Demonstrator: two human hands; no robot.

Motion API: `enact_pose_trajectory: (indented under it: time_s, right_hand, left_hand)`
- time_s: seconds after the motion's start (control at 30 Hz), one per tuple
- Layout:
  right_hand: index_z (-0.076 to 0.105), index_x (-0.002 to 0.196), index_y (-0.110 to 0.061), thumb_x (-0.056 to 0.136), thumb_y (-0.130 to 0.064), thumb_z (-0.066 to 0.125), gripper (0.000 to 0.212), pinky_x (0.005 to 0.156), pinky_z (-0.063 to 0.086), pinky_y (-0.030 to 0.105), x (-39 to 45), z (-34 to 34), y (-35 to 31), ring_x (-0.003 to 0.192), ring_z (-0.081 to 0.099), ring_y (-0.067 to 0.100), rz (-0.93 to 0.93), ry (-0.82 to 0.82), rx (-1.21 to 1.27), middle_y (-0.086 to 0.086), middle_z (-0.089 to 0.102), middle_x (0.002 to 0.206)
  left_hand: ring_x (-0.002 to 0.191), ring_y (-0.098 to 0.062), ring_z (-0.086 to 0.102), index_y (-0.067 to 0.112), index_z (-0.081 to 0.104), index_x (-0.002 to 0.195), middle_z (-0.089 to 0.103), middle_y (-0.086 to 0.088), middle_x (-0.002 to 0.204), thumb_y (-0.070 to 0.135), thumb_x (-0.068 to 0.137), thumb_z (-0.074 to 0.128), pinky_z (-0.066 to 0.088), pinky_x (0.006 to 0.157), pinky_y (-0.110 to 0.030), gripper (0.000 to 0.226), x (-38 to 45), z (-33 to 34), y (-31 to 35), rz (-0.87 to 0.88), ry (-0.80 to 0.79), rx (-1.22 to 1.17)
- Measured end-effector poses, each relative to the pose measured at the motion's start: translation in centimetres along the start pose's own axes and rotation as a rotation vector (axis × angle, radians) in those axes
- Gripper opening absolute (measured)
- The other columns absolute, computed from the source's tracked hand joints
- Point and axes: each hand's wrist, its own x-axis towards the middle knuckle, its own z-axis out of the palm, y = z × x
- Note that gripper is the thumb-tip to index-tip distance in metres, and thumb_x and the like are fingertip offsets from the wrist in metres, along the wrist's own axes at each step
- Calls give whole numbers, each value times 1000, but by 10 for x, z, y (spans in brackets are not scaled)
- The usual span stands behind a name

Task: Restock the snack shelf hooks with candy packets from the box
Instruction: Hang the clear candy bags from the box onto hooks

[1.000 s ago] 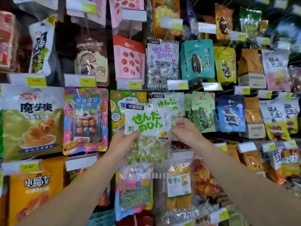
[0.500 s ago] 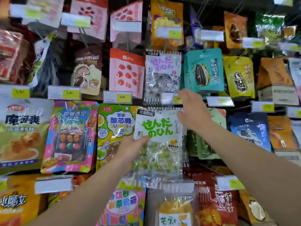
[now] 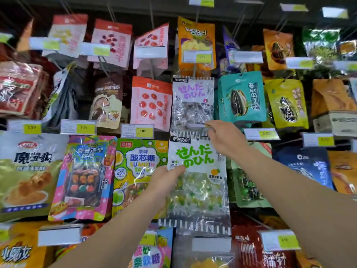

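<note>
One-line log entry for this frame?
phase: hanging | left hand: grips green-lettered candy packet | right hand: at price tag holder above packet

Single head-worn wide-angle view, no second view to overlap. Faces straight at snack shelf hooks, tilted slightly up, close, within arm's reach. Both forearms enter from bottom edge, converge at centre on candy packet (image 3: 197, 171). Hanging packets fill frame edge to edge; corners bowed, blurred.

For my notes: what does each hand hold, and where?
Left hand grips the green-lettered candy packet at its left edge. Right hand is at its top; hold unclear.
</note>
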Motion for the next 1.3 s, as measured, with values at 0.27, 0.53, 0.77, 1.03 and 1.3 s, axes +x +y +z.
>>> enact_pose_trajectory:
  time_s: [0.27,0.53,0.77,1.03,1.3]
  right_hand:
    - [60,111,-16,103,-26,38,26,79,52,42,0,-17,10,92,59,24,-10,93,-17,5,61,110]
    - [62,110,-17,102,-24,41,24,78,53,44,0,-23,8,94,58,26,0,78,-53,5,61,107]
    - [63,107,-17,101,-19,43,21,77,53,43,1,-22,6,94,58,27,20,84,-41,6,61,106]
    - [63,110,-20,100,-18,47,20,78,53,42,-3,-21,6,96,57,26,14,86,-45,4,60,110]
    - [63,111,-21,100,-19,47,20,79,54,45,-3,-21,6,95,57,27,30,91,-31,6,60,110]
  left_hand:
    - [103,-24,54,8,51,121,58,-4,110,38,86,67,43,97,-40,49,0,25,18,-93,39,19]
    - [111,-27,51,6,45,137,55,-7,124,40,85,68,38,92,-39,66,3,27,26,-116,40,57]
    - [103,-24,44,4,38,141,48,-5,111,36,89,67,35,91,-37,68,-3,24,28,-137,57,81]
    - [106,-28,55,6,45,136,59,-6,110,41,81,71,43,98,-43,70,-1,28,36,-160,67,93]
    - [112,-28,48,4,39,142,52,-11,130,36,88,68,38,96,-39,69,-1,23,26,-156,73,91]
